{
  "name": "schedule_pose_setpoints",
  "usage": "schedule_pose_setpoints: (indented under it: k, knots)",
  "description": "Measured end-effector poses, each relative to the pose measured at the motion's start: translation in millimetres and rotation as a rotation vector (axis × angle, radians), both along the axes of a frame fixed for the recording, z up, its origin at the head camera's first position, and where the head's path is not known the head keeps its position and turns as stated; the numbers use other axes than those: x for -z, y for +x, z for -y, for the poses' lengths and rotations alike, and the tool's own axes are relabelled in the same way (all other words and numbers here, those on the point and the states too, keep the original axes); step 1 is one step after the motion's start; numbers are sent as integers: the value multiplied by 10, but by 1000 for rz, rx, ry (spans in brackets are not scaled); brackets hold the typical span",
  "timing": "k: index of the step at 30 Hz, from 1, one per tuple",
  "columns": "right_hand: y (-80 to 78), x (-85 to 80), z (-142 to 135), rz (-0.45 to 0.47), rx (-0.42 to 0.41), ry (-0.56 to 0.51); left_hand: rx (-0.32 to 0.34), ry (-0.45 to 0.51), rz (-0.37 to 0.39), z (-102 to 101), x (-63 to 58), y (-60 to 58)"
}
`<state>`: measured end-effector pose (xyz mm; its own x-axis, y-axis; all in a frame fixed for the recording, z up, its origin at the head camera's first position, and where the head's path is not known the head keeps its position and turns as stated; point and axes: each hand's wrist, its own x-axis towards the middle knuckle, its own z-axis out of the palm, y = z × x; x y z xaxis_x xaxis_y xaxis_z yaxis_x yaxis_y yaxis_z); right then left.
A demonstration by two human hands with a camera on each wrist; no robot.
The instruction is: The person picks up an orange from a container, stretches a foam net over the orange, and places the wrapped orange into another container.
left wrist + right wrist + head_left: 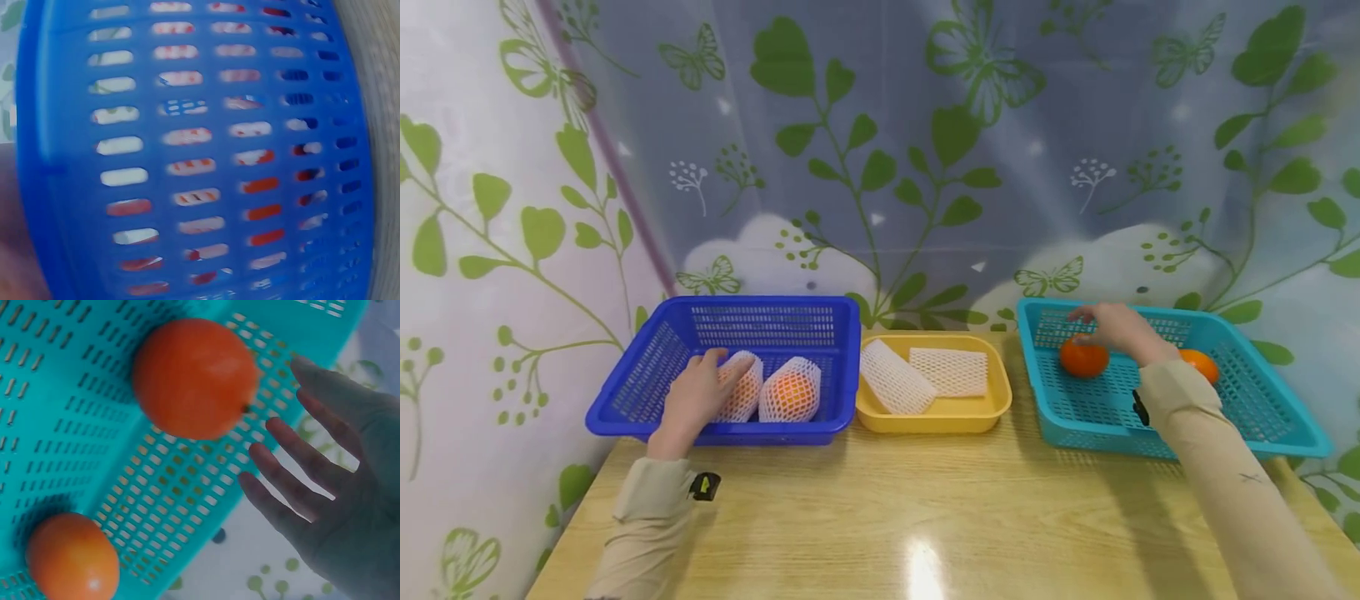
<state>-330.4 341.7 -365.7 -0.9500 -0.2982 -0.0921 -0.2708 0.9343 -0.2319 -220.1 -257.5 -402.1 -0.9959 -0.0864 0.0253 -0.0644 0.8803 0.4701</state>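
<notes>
Three containers (752, 437) hold four fruits (1084, 360) and four foam nets (949, 372).

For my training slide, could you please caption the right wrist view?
The right hand, outstretched near one of two orange fruits in a turquoise basket.

2 netted orange fruits (792, 395) | adjacent, blue basket (760, 432) | 2 bare orange fruits (195, 378) | apart, teal basket (1105, 438)

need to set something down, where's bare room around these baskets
Widest: the table in front of the yellow tray, between left sleeve and right sleeve. Smaller: inside the teal basket, between its orange fruits. Crowded: blue basket, right side, with netted fruits; the yellow tray, with foam nets.
</notes>
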Motion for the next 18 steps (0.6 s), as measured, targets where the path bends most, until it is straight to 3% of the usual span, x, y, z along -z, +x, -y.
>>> schedule_pose_setpoints:
  k: [5,9,18]
  knots:
    - [-15,159,-25,75,-23,47,-14,51,-114,-74,-69,52]
    - [20,233,-42,80,-22,60,-2,99,-187,-169,-126,93]
    - [8,246,-47,82,-6,12,26,170,-360,-415,-198,161]
